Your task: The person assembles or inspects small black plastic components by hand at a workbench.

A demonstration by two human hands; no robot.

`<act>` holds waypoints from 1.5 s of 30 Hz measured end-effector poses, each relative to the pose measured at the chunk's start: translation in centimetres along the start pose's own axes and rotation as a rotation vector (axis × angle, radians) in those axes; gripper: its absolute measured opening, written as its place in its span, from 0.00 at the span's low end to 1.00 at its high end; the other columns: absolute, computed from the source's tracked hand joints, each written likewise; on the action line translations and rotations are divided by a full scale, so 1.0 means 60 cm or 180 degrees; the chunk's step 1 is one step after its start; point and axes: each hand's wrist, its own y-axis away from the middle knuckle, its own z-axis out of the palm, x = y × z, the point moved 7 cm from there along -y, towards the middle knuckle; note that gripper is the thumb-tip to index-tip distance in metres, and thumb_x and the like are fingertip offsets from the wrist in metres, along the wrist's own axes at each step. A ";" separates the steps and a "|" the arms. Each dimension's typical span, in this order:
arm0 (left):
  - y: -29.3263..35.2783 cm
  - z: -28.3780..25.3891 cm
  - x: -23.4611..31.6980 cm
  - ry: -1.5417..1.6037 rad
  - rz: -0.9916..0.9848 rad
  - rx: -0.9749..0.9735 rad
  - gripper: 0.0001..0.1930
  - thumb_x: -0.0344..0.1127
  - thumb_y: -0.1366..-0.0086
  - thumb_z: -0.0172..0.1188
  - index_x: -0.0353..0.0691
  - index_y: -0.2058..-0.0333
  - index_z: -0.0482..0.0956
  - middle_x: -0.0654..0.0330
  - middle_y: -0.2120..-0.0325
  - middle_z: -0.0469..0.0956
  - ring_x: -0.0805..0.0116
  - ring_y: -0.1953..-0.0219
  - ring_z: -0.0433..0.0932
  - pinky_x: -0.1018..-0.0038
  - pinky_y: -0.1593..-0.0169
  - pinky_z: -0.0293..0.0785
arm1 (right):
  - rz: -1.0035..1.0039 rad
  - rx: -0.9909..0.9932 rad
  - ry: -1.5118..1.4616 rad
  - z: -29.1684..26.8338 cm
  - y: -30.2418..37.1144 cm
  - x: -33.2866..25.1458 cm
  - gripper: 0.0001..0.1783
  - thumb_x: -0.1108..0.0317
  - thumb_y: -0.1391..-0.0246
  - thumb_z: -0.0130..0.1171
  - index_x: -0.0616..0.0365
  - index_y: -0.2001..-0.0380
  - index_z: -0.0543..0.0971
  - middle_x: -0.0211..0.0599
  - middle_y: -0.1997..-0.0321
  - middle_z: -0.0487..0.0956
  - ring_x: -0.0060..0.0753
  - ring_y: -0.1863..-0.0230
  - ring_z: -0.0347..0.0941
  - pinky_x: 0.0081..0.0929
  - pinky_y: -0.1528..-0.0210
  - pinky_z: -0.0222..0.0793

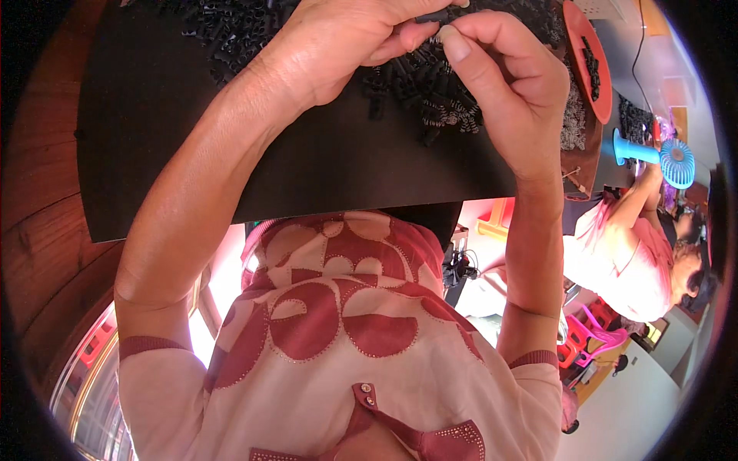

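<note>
Both of my hands meet over the far side of the dark table. My left hand is closed on a small black plastic piece, which shows only in part between the fingers. My right hand pinches thumb against forefinger at the end of that piece; what lies in this pinch is mostly hidden. Just below the fingers is a heap of black pieces with metal springs on them. Loose black tubular parts are piled beyond my left wrist.
Beside my right hand lies a pile of loose metal springs. An orange-red plate holding a few black parts sits at the table's right end, near a blue handheld fan. Another person in pink is off to the right.
</note>
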 end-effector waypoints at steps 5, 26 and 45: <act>-0.001 -0.001 -0.001 0.0003 -0.0036 0.0074 0.10 0.37 0.25 0.58 0.37 0.57 0.81 0.68 0.79 0.75 0.85 0.81 0.67 0.89 0.82 0.56 | -0.3069 0.0056 -0.2639 0.003 -0.005 0.017 0.03 0.77 0.36 0.62 0.63 0.67 0.79 0.19 0.74 0.73 0.07 0.74 0.62 0.12 0.73 0.57; -0.003 0.003 -0.001 -0.0084 -0.0083 0.0063 0.08 0.36 0.26 0.61 0.37 0.59 0.82 0.69 0.77 0.77 0.85 0.81 0.69 0.90 0.81 0.59 | -0.3075 0.0018 -0.2506 0.003 -0.001 0.012 0.04 0.76 0.37 0.63 0.62 0.67 0.79 0.20 0.74 0.74 0.08 0.74 0.63 0.13 0.73 0.58; -0.002 0.009 0.006 -0.0138 0.0200 0.0010 0.10 0.38 0.23 0.55 0.39 0.55 0.80 0.71 0.73 0.76 0.87 0.77 0.67 0.89 0.74 0.61 | -0.2908 -0.0137 -0.2451 -0.016 0.003 -0.025 0.03 0.76 0.36 0.62 0.63 0.66 0.79 0.19 0.73 0.74 0.06 0.72 0.64 0.11 0.70 0.60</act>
